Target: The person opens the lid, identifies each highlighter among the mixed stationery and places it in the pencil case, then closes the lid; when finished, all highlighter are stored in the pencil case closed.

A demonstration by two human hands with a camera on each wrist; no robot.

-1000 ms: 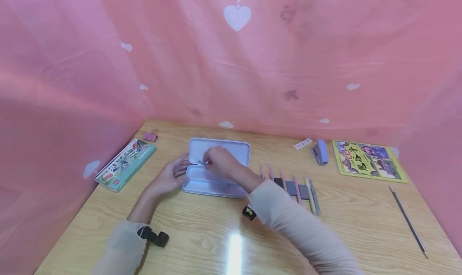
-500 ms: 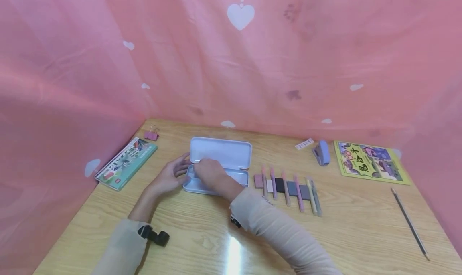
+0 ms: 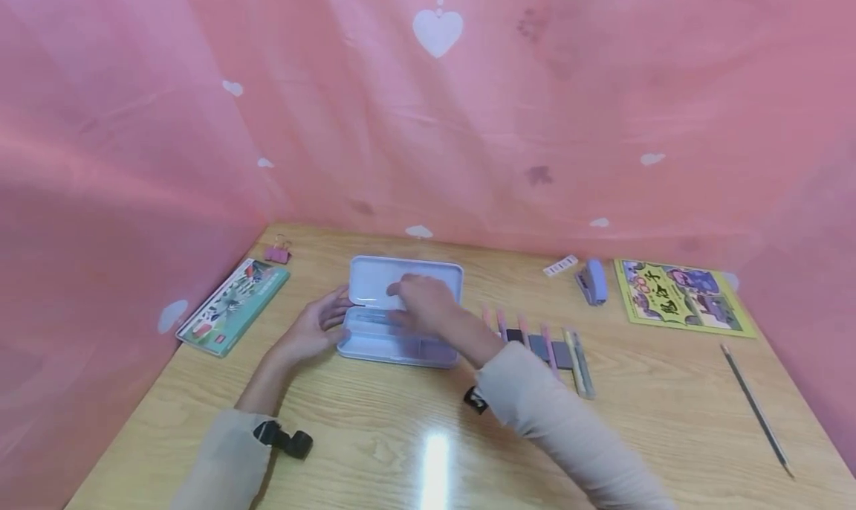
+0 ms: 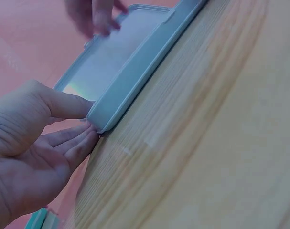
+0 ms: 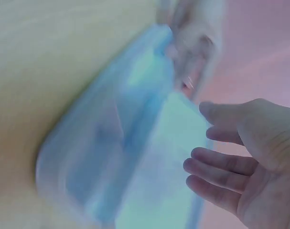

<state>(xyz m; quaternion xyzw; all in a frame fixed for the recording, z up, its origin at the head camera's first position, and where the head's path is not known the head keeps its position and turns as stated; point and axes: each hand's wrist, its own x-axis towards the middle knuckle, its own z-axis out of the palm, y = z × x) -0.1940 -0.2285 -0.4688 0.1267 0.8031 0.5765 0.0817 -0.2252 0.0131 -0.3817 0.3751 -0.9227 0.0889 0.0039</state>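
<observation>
A pale blue pencil case [image 3: 374, 348] stands open on the table in the head view, its lid leaning back. My left hand [image 3: 314, 331] grips its left end; in the left wrist view the thumb lies on the rim and the fingers [image 4: 80, 143] reach the lower corner. Over the case, my right hand [image 3: 428, 305] is raised with nothing in it. The right wrist view shows its fingers [image 5: 221, 179] spread loosely near the lid [image 5: 166, 167]. A faint slim shape [image 3: 371, 318] lies in the case's rear compartment; its kind cannot be made out.
Right of the case lie several pens [image 3: 576, 361] across small dark blocks [image 3: 538, 348]. Farther right are a purple stapler [image 3: 592, 282], a yellow booklet [image 3: 682, 299] and a pencil [image 3: 756, 410]. A green-white book [image 3: 234, 305] and a pink binder clip [image 3: 277, 253] sit left.
My right hand went down into the case, then rose and drew back to the right. A faint slim shape now shows in the rear compartment. My left hand has stayed at the case's end.
</observation>
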